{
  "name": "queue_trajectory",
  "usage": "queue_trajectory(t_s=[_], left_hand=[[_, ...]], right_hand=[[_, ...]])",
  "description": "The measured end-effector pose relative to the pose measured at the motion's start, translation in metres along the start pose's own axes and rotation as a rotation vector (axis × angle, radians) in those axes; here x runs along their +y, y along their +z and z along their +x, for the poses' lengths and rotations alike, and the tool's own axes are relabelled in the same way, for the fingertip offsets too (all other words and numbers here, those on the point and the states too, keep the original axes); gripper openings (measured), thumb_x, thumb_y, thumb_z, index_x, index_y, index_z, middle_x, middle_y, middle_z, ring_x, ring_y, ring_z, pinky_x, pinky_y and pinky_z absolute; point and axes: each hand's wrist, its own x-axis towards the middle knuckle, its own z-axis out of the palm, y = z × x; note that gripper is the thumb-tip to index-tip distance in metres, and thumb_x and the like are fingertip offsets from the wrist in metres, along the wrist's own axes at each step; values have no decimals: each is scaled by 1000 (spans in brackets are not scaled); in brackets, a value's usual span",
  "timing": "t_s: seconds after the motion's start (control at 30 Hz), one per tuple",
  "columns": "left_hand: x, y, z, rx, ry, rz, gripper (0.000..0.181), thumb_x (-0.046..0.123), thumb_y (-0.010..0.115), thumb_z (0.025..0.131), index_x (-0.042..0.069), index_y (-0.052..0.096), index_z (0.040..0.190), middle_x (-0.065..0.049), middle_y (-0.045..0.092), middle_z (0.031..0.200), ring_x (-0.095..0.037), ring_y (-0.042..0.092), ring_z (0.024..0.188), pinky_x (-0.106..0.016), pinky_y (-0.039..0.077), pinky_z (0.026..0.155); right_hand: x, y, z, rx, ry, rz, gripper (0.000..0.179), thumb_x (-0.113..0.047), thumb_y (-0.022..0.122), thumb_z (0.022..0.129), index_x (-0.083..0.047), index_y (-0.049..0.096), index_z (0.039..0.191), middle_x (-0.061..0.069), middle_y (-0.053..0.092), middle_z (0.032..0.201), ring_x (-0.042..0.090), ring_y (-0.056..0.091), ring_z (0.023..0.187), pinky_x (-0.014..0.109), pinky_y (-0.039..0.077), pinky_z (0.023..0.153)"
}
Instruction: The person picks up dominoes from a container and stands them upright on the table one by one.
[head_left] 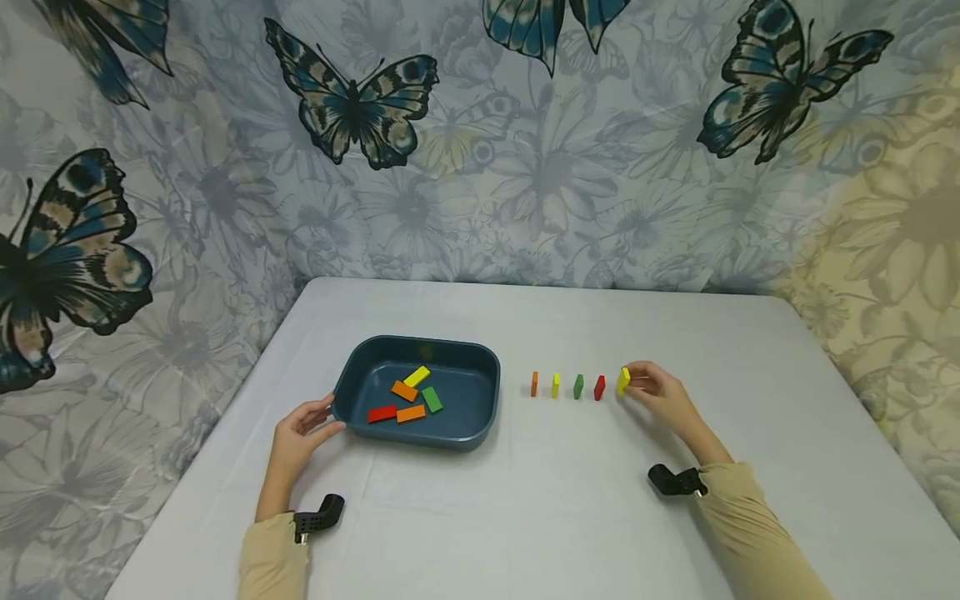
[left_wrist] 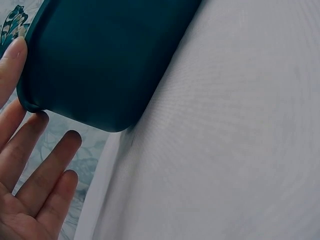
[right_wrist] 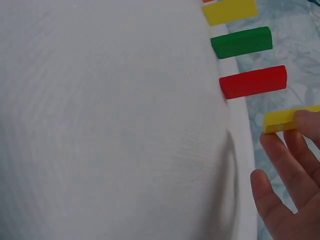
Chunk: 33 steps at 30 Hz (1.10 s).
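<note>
My right hand (head_left: 656, 392) pinches a yellow block (head_left: 623, 381) upright between thumb and fingers, at the right end of a row. In the right wrist view this block's lower end shows a little above the table. Beside it stand a red block (head_left: 599, 388), a green block (head_left: 578, 387), another yellow block (head_left: 556, 386) and an orange block (head_left: 534, 384), upright and spaced apart. My left hand (head_left: 300, 425) holds a dark blue dish (head_left: 468, 433) at its left near corner, thumb and fingertips at the rim (left_wrist: 31, 102), the other fingers spread.
Inside the dish lie several loose blocks: a yellow one (head_left: 417, 377), a green one (head_left: 432, 400), a red one (head_left: 382, 414) and orange ones (head_left: 411, 413). A white cloth covers the table (head_left: 480, 533). Butterfly-patterned fabric (head_left: 525, 183) hangs behind it.
</note>
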Motion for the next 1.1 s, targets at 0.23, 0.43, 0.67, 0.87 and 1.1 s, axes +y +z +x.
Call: queue_trajectory(t_s=[0.23, 0.43, 0.67, 0.87, 1.1], left_hand=[[1, 2, -1, 1, -7, -21, 34, -19, 67, 67, -18, 55, 99, -28, 54, 109, -7, 58, 89, -23, 48, 80], [3, 1, 1, -3, -20, -2, 36, -16, 68, 69, -18, 55, 102, -28, 54, 110, -6, 58, 91, -25, 47, 82], [7, 1, 0, 1, -43, 5, 35, -15, 69, 69, -17, 56, 101, -33, 51, 111, -7, 58, 90, -27, 48, 81], [6, 1, 0, 0, -54, 13, 36, -13, 69, 69, -16, 56, 103, -32, 51, 112, -7, 58, 91, -28, 48, 82], [6, 1, 0, 3, -50, 11, 36, -14, 69, 69, -17, 56, 102, -31, 52, 111, -6, 58, 90, -28, 48, 82]], right_hand=[[11, 3, -3, -15, 80, -46, 27, 6, 60, 83, 10, 51, 108, 25, 55, 102, 24, 59, 89, 11, 46, 73], [11, 6, -2, -3, 81, -93, 26, 7, 59, 82, 9, 51, 107, 25, 55, 101, 38, 57, 91, 14, 46, 74], [6, 10, -2, -19, 81, -163, 26, 7, 60, 81, 9, 52, 106, 23, 57, 100, 37, 57, 90, 40, 50, 77], [6, 10, -1, -8, 107, -160, 26, 6, 60, 82, 8, 51, 106, 24, 56, 100, 38, 57, 92, 43, 49, 78], [10, 10, -1, -11, 122, -160, 26, 6, 60, 82, 8, 51, 107, 22, 57, 100, 35, 57, 91, 34, 50, 75]])
